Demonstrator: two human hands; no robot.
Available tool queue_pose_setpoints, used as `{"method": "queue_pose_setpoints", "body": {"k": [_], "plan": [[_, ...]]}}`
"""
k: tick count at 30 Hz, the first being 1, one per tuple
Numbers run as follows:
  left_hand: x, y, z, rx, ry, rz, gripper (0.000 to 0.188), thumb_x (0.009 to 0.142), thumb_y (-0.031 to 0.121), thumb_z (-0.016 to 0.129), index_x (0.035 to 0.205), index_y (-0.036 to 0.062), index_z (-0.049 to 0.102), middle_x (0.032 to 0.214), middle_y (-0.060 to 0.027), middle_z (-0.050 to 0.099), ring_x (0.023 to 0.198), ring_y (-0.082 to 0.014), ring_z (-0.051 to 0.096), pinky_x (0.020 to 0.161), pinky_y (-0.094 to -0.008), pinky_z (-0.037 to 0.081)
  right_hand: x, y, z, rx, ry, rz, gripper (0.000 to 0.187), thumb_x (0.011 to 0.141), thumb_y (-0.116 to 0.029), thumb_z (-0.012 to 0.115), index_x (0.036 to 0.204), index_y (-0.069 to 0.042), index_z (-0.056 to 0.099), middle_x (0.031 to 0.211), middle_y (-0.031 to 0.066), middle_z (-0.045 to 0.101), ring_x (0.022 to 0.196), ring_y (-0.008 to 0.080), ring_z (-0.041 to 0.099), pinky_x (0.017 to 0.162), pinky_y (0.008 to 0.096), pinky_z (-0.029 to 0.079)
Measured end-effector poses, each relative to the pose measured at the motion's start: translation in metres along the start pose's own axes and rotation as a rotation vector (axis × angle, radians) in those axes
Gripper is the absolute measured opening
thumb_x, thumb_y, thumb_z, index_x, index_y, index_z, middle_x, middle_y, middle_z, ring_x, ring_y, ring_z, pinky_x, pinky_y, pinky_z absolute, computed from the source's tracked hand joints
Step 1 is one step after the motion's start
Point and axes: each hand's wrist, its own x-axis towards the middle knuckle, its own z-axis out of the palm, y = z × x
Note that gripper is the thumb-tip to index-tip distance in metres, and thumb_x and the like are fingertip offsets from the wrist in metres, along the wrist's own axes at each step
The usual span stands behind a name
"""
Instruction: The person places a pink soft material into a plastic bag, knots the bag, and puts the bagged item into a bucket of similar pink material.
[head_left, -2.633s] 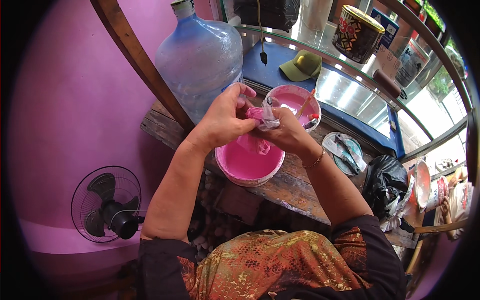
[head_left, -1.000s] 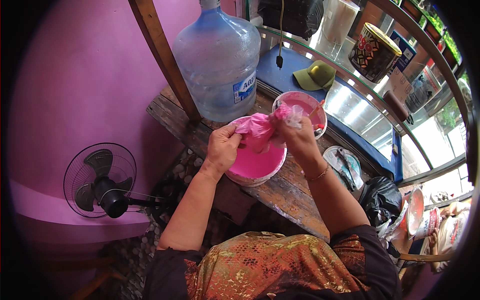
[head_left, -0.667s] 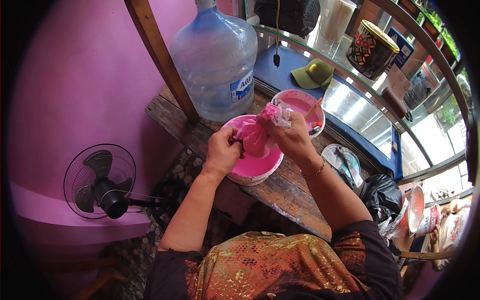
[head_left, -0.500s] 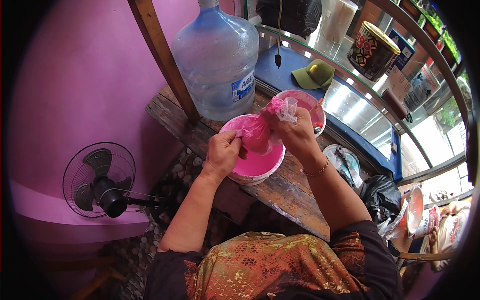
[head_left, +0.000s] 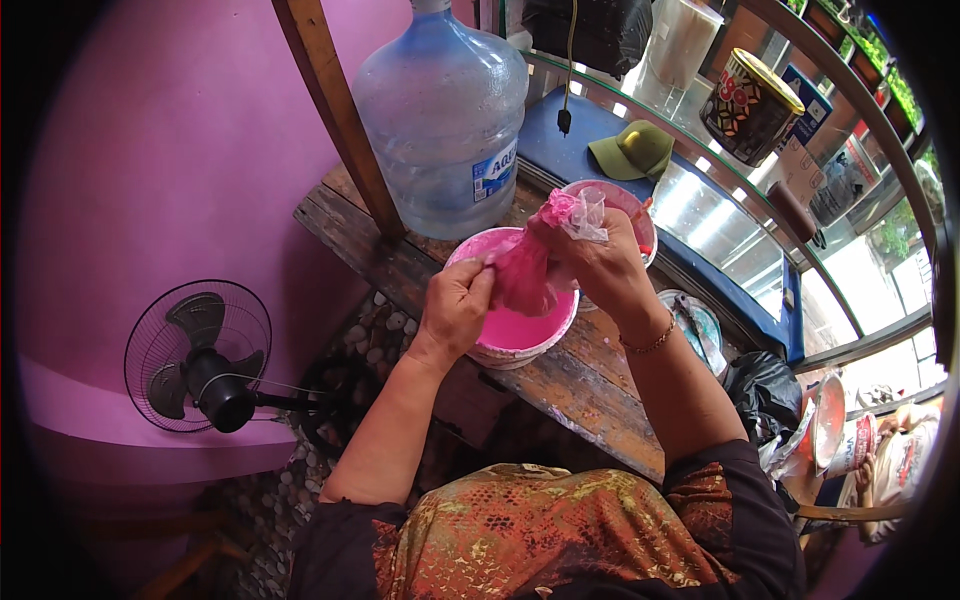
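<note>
A plastic bag [head_left: 522, 272] smeared with pink stuff hangs over a white bucket [head_left: 512, 357] of bright pink liquid. My right hand [head_left: 600, 262] is closed round the bag's gathered neck, and the bag's clear, crumpled end sticks out above the fist. My left hand [head_left: 458, 305] pinches the left side of the bag between thumb and fingers, just over the bucket's rim. Behind my right hand stands a second pink-stained bucket [head_left: 648, 240], partly hidden, with something red and orange at its edge.
Both buckets stand on a worn wooden bench [head_left: 590, 375]. A large blue water jug [head_left: 440, 130] and a wooden post [head_left: 340, 120] rise behind them. On the right is a glass display case with a green cap [head_left: 635, 150]; a black fan [head_left: 215, 375] stands left.
The bag and both hands have shifted slightly within the picture, as have the surroundings. My left hand has come closer to the right one, and the bag looks more bunched.
</note>
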Motion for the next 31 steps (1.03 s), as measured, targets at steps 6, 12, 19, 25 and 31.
{"method": "queue_pose_setpoints", "body": {"k": [6,12,19,25,31], "plan": [[0.001,0.004,0.012,-0.065,0.07,0.184,0.016,0.09,0.006,0.056,0.096,-0.0039,0.066,0.075,-0.0083,0.064,0.068,-0.0115,0.057,0.064,-0.0277,0.048,0.003,0.0,0.002,-0.071,-0.046,0.009,0.014,0.089,-0.017,0.068,0.086,-0.003,0.066,0.075,-0.0006,0.064,0.066,0.0046,0.058,0.056,0.0214,0.045],[-0.002,0.0,0.007,0.056,0.071,-0.04,0.016,0.091,0.008,0.057,0.098,-0.0033,0.066,0.083,-0.0105,0.067,0.074,-0.0146,0.061,0.068,-0.0283,0.048,0.004,0.005,0.008,-0.108,0.024,0.06,0.023,0.09,-0.02,0.066,0.077,-0.002,0.065,0.066,0.0,0.063,0.057,0.0069,0.057,0.051,0.0234,0.043],[-0.003,-0.01,0.023,-0.15,0.145,0.146,0.021,0.085,0.015,0.067,0.098,-0.0015,0.067,0.096,-0.0096,0.067,0.091,-0.0203,0.064,0.082,-0.031,0.049,0.006,0.0,0.012,-0.042,0.048,0.018,0.02,0.089,-0.019,0.067,0.08,-0.001,0.066,0.07,0.0001,0.064,0.062,0.0055,0.056,0.054,0.0232,0.043],[0.004,-0.01,0.008,-0.188,-0.346,-0.147,0.066,0.068,0.021,0.083,0.123,0.0015,0.052,0.116,-0.0159,0.057,0.108,-0.0272,0.057,0.092,-0.0376,0.045,0.002,0.005,0.016,-0.066,0.087,-0.051,0.015,0.088,-0.016,0.068,0.085,-0.001,0.068,0.075,-0.002,0.064,0.067,0.0036,0.055,0.057,0.0225,0.043],[-0.001,-0.02,0.018,0.076,-0.212,-0.056,0.074,0.072,0.022,0.081,0.134,0.014,0.041,0.128,-0.0113,0.045,0.12,-0.032,0.045,0.103,-0.0388,0.037,0.001,0.008,0.017,-0.113,0.125,-0.062,0.015,0.087,-0.017,0.07,0.089,-0.003,0.069,0.077,-0.0016,0.065,0.067,0.0041,0.055,0.058,0.0238,0.044]]}}
